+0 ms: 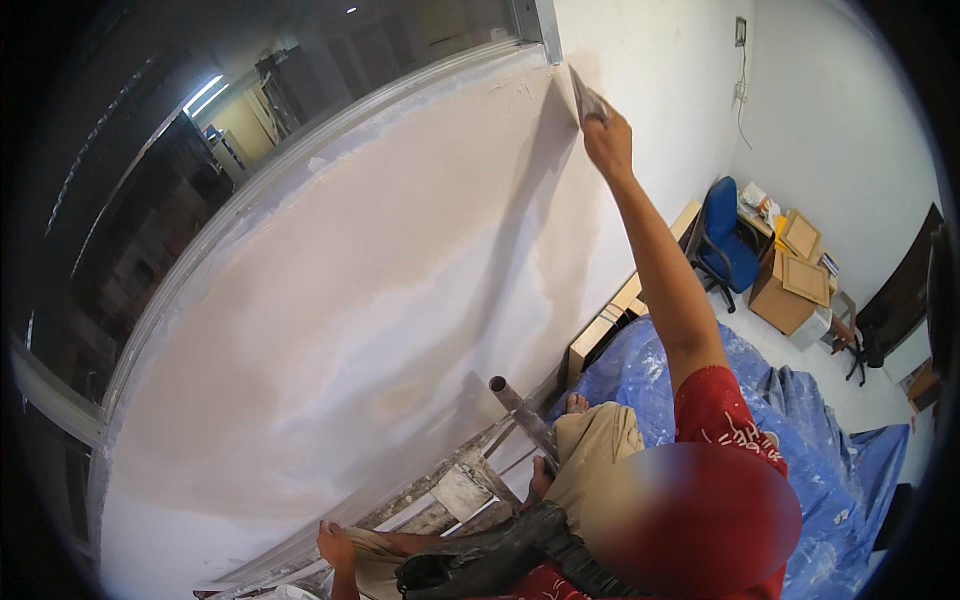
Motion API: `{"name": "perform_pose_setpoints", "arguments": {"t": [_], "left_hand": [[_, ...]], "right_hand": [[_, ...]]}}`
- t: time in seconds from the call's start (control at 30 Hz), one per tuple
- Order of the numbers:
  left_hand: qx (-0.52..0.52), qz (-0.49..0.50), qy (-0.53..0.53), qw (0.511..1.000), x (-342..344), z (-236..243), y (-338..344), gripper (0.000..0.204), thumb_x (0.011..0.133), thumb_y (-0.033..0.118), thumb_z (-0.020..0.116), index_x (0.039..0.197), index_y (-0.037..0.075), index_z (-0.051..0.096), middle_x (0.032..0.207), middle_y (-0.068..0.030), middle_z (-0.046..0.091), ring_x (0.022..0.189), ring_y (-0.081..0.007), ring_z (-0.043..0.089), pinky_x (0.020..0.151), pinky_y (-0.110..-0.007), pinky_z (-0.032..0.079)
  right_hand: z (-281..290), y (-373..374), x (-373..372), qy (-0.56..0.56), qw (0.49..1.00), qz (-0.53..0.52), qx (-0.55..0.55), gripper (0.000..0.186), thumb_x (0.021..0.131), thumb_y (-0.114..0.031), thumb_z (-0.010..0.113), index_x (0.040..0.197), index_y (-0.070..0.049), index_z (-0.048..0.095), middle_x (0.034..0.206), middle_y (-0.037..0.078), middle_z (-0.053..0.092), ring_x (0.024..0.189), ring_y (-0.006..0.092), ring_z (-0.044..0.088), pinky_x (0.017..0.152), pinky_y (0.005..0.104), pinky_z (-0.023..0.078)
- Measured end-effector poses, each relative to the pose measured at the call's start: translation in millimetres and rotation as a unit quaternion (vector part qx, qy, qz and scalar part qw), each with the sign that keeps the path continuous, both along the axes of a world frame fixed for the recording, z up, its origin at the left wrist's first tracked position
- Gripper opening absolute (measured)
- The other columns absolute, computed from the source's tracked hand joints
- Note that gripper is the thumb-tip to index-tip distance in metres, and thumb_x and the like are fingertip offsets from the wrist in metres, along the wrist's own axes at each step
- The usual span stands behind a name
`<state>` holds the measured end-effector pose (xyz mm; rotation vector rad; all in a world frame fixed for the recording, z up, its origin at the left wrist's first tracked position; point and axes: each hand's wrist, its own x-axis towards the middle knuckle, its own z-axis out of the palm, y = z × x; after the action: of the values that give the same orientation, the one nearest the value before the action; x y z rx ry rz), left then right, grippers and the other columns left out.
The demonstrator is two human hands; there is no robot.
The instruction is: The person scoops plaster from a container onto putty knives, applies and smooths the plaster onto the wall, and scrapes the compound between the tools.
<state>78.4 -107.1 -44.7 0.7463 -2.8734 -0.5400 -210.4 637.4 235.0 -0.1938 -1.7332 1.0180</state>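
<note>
My right arm, in a red sleeve, reaches up to the wall. At its end my right hand grips a putty knife, its thin blade against the wall just below the window frame's corner. Broad beige-grey patches of filler cover much of the white wall. My left hand is low at the left, beside my khaki-clad knee, with its fingers curled. Whatever it may hold is too small or hidden to make out. Below it, part of a white rounded object shows at the lower edge.
A paint-spattered scaffold frame with an open tube end stands beside my legs, along the wall. A blue tarpaulin covers the floor at right. Beyond are a blue office chair and cardboard boxes. A framed window spans the upper left.
</note>
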Motion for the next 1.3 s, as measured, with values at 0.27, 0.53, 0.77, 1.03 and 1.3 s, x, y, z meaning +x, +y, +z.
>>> {"name": "perform_pose_setpoints", "arguments": {"t": [0.27, 0.53, 0.77, 1.03, 1.3], "left_hand": [[-0.064, 0.011, 0.059, 0.996, 2.4, -25.1, -12.7, 0.038, 0.093, 0.027, 0.046, 0.110, -0.002, 0.064, 0.101, -0.0288, 0.067, 0.095, -0.0486, 0.063, 0.086, -0.055, 0.047], [-0.083, 0.026, 0.093, 0.992, 6.6, -16.4, -4.8, 0.036, 0.093, 0.026, 0.047, 0.107, -0.001, 0.065, 0.094, -0.0276, 0.068, 0.089, -0.0490, 0.064, 0.082, -0.056, 0.048], [-0.045, 0.024, 0.087, 0.995, -2.0, -15.9, 0.4, 0.034, 0.094, 0.026, 0.047, 0.107, 0.001, 0.066, 0.088, -0.0258, 0.068, 0.085, -0.0481, 0.064, 0.079, -0.056, 0.048], [-0.045, 0.013, 0.052, 0.998, 9.7, -25.0, -21.0, 0.033, 0.094, 0.025, 0.046, 0.104, 0.001, 0.065, 0.089, -0.0264, 0.068, 0.086, -0.0475, 0.064, 0.078, -0.055, 0.048], [-0.035, 0.018, 0.094, 0.995, 4.7, -6.4, 2.5, 0.029, 0.094, 0.024, 0.045, 0.099, 0.003, 0.065, 0.089, -0.0227, 0.069, 0.087, -0.0474, 0.064, 0.078, -0.055, 0.047]], "right_hand": [[-40.4, -119.3, 10.9, 0.032, 0.996, 0.031, 0.079, 0.046, 0.081, -0.001, 0.057, 0.125, -0.011, 0.067, 0.120, 0.019, 0.067, 0.111, 0.0389, 0.064, 0.096, 0.0389, 0.051], [-46.2, -71.8, 27.7, 0.076, 0.936, -0.061, 0.339, 0.073, 0.076, 0.009, 0.052, 0.145, -0.015, 0.050, 0.146, 0.013, 0.051, 0.134, 0.0340, 0.046, 0.110, 0.0460, 0.033], [-57.4, -62.7, -35.5, 0.054, 0.905, 0.002, 0.422, 0.072, 0.080, 0.002, 0.058, 0.148, -0.014, 0.044, 0.156, 0.011, 0.037, 0.145, 0.0325, 0.032, 0.119, 0.0509, 0.021], [-98.9, -50.8, 32.5, -0.033, 0.907, 0.012, 0.419, 0.072, 0.079, 0.005, 0.060, 0.146, -0.022, 0.049, 0.152, 0.009, 0.043, 0.142, 0.0311, 0.038, 0.115, 0.0501, 0.030], [-33.2, -68.8, -28.9, 0.040, 0.900, -0.056, 0.431, 0.072, 0.080, 0.001, 0.059, 0.148, -0.019, 0.045, 0.154, 0.013, 0.038, 0.144, 0.0357, 0.031, 0.118, 0.0539, 0.022]]}}
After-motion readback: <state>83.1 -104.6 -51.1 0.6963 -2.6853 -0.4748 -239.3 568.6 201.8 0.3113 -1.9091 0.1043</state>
